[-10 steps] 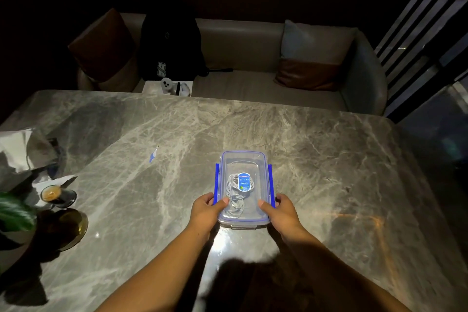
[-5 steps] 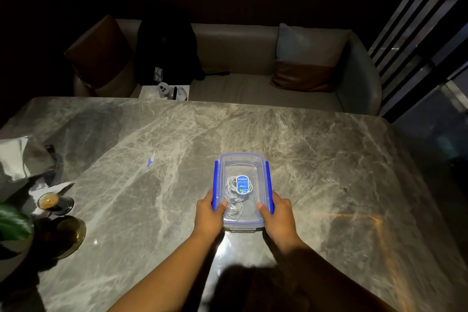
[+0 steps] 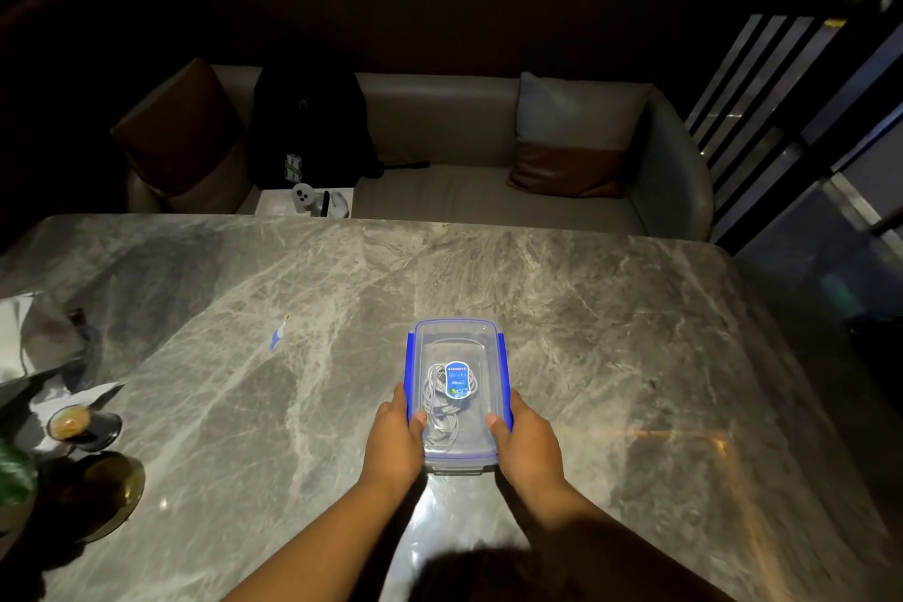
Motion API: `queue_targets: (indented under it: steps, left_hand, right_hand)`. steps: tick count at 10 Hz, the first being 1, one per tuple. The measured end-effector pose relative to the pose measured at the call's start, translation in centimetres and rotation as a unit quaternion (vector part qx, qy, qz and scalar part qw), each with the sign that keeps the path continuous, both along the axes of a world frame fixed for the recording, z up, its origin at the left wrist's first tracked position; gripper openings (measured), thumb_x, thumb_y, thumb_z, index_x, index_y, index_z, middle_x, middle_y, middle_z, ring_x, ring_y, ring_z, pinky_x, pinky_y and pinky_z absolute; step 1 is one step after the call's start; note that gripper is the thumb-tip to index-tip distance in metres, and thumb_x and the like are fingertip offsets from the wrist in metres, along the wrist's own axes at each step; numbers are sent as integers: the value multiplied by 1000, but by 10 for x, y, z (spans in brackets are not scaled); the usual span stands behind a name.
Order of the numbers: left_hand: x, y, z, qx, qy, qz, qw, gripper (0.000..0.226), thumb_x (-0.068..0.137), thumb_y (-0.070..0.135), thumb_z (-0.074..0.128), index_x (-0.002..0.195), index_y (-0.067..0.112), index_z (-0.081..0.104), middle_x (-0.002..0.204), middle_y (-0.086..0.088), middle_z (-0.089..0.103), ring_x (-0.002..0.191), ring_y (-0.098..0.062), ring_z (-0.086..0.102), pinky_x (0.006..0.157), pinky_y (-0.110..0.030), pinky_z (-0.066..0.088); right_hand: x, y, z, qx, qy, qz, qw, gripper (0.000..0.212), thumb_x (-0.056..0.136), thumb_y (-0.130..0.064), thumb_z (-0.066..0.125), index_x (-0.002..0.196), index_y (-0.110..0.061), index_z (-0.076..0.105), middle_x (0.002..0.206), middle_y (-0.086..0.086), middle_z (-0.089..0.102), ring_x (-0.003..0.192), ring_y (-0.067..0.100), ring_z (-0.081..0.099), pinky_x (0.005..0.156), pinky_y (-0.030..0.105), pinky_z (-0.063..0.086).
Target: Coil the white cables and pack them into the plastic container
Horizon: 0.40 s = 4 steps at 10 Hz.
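Marble table (image 3: 586, 332) bears the plastic container (image 3: 457, 332), lid on. Left hand (image 3: 393, 442) and right hand (image 3: 530, 445) each grip a long side, thumbs pressing the lid. White cables (image 3: 437, 398) lie coiled inside. Judged step: sealing. Next move calls for even pressure on both blue latches (image 3: 410, 376).

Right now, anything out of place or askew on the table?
Nothing serious. The white cables sit inside the lidded plastic container; left hand and right hand grip its sides. Only stray item: a small blue-and-white scrap on the table, left of it.
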State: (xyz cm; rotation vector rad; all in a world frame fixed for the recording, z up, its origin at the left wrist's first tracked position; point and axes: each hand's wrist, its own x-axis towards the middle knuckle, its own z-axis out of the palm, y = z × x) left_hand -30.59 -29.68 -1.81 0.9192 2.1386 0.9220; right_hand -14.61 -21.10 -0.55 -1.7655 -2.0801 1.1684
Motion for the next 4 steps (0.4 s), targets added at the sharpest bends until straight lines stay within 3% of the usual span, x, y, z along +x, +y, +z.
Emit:
queue_targets:
  steps: [2, 3, 4]
  left_hand:
    - [-13, 4, 9, -78, 63, -57, 993, 39, 95, 26, 57, 131, 13, 52, 111, -10, 67, 98, -26, 65, 80, -32, 50]
    - [-26, 12, 29, -160, 114, -140, 970, 40, 93, 33, 61, 124, 8, 57, 116, -15, 68, 107, -33, 64, 84, -35, 49]
    - [-34, 20, 51, -202, 154, -154, 955, 38, 93, 32, 61, 122, 8, 58, 121, -14, 66, 111, -32, 62, 88, -36, 48]
  right_hand:
    - [3, 13, 11, -4, -95, 95, 991, 40, 97, -38, 51, 130, -15, 52, 115, 11, 69, 103, 30, 65, 82, 35, 51]
    - [6, 25, 27, -14, -161, 164, 973, 40, 96, -41, 52, 126, -14, 56, 120, 11, 67, 108, 31, 63, 88, 36, 51]
    - [3, 37, 49, 0, -201, 202, 959, 32, 94, -36, 53, 113, -11, 61, 119, 11, 67, 106, 31, 64, 78, 31, 46]
